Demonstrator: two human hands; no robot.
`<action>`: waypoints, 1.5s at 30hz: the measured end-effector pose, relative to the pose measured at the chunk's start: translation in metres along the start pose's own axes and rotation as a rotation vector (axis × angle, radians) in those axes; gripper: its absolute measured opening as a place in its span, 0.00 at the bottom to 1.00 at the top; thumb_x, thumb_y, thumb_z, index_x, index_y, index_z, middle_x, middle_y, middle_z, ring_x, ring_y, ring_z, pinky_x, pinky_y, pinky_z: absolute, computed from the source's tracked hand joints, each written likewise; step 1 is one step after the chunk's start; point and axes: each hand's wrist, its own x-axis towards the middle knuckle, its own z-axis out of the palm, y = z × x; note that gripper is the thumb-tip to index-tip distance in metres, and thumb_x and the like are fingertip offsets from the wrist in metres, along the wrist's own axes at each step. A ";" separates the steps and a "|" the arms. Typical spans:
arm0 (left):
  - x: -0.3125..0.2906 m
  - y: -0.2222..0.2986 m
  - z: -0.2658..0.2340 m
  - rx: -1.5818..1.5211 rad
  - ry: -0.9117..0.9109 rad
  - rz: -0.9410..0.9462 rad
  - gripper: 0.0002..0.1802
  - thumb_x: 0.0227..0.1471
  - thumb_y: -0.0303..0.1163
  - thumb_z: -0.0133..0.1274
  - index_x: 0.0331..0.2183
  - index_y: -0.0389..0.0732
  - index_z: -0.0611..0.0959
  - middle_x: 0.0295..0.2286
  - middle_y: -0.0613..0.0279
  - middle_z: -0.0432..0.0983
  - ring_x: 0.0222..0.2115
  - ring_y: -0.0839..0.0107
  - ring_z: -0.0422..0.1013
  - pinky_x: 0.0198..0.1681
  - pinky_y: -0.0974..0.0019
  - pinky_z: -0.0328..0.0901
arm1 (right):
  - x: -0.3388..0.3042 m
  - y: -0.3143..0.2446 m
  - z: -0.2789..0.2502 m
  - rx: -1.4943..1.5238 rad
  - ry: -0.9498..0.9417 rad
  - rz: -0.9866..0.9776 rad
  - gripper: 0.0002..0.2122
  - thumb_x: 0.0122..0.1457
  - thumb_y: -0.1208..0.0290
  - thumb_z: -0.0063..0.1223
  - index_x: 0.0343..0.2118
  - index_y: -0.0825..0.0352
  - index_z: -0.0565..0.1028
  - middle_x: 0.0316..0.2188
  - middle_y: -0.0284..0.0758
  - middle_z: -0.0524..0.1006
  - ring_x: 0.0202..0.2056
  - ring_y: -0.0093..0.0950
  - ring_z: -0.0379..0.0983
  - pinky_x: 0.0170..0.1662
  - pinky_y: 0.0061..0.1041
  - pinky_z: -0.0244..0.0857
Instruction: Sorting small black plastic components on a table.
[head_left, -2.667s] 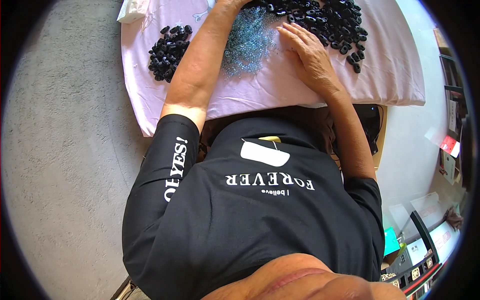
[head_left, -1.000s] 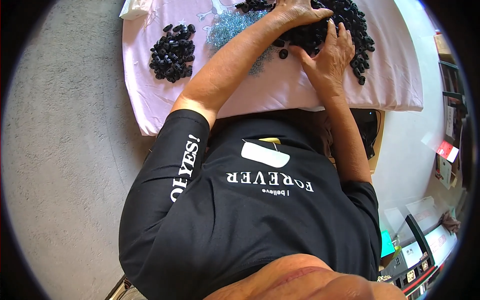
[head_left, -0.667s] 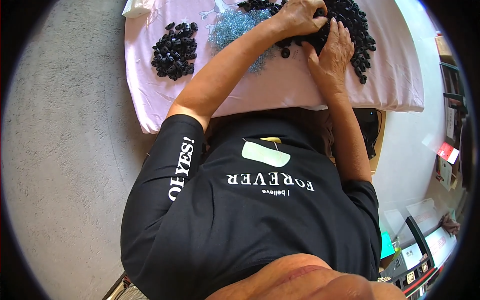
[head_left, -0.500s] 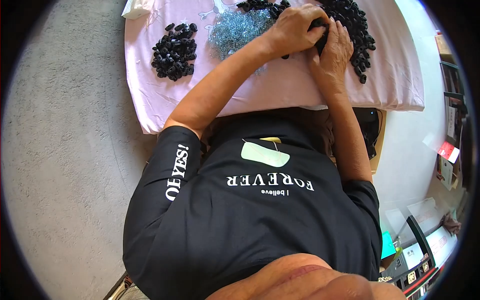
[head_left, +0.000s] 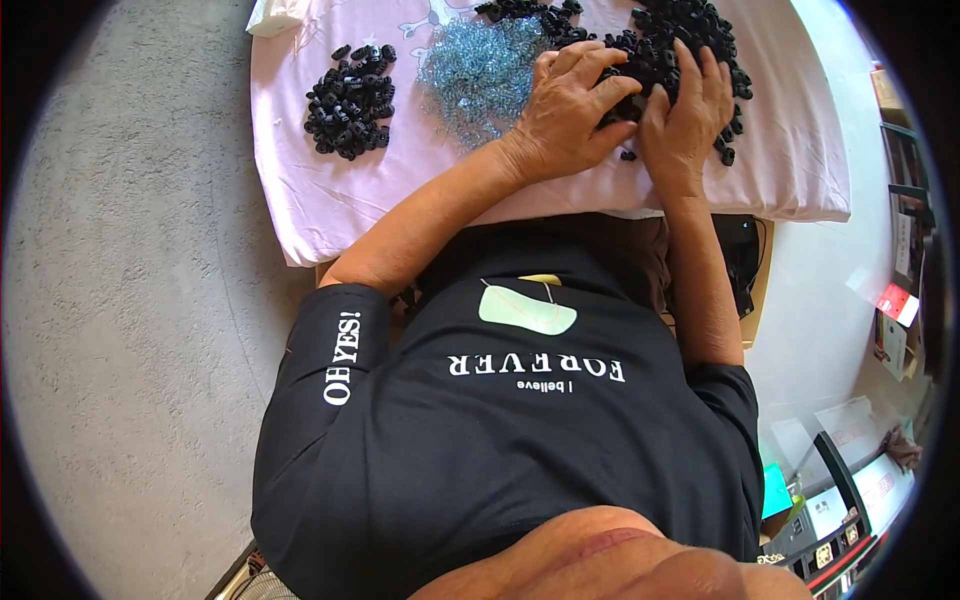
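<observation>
A black shirt point(head_left: 520, 450) with white print, above bare forearms point(head_left: 430, 225).
The left sleeve point(head_left: 320, 350), loose and ending near the elbow, carries bold white lettering point(head_left: 343, 358); the right sleeve point(head_left: 728, 385) shows plain black. Across the front run a large lettered line point(head_left: 535, 366) and a smaller one, beside a rounded pale-green patch point(head_left: 527, 310), thin strokes and a yellow shape point(head_left: 541, 279).

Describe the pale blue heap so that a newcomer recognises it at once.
Start at the pink-covered table. On it, right of the small black pile and left of the person's left hand, lies the blue heap. Only this heap looks pale blue and glittery; both that pile and the big black heap are dark.
</observation>
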 end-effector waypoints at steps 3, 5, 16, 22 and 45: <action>0.000 0.015 -0.005 -0.003 -0.076 -0.013 0.34 0.39 0.44 0.70 0.50 0.52 0.80 0.59 0.54 0.64 0.62 0.52 0.55 0.62 0.45 0.48 | -0.007 0.020 -0.004 -0.072 0.002 0.123 0.31 0.49 0.62 0.65 0.59 0.58 0.70 0.62 0.52 0.59 0.65 0.55 0.49 0.66 0.55 0.40; -0.006 0.017 0.000 0.039 -0.174 -0.005 0.41 0.38 0.54 0.68 0.55 0.53 0.77 0.62 0.49 0.57 0.64 0.49 0.50 0.64 0.40 0.44 | -0.005 0.019 -0.010 -0.005 0.021 0.183 0.27 0.53 0.65 0.59 0.59 0.58 0.71 0.64 0.56 0.56 0.66 0.58 0.46 0.67 0.57 0.38; 0.005 0.025 0.044 0.048 -0.225 -0.022 0.33 0.57 0.39 0.55 0.63 0.50 0.67 0.67 0.50 0.49 0.69 0.51 0.44 0.67 0.41 0.42 | 0.020 0.047 0.010 0.196 0.081 0.308 0.22 0.57 0.64 0.58 0.55 0.64 0.74 0.61 0.55 0.63 0.66 0.48 0.54 0.67 0.41 0.47; 0.024 0.021 0.051 0.051 -0.136 0.018 0.33 0.52 0.35 0.58 0.59 0.44 0.72 0.63 0.48 0.57 0.65 0.49 0.53 0.65 0.45 0.50 | 0.036 0.056 0.017 0.307 0.074 0.271 0.19 0.60 0.64 0.55 0.52 0.67 0.76 0.57 0.50 0.70 0.63 0.44 0.60 0.67 0.38 0.50; 0.014 -0.010 -0.016 -0.206 0.025 -0.122 0.13 0.48 0.21 0.56 0.40 0.36 0.81 0.36 0.48 0.76 0.36 0.47 0.75 0.41 0.55 0.71 | -0.003 -0.010 0.002 0.285 -0.133 -0.122 0.07 0.53 0.79 0.58 0.35 0.64 0.79 0.37 0.35 0.78 0.42 0.37 0.75 0.44 0.32 0.71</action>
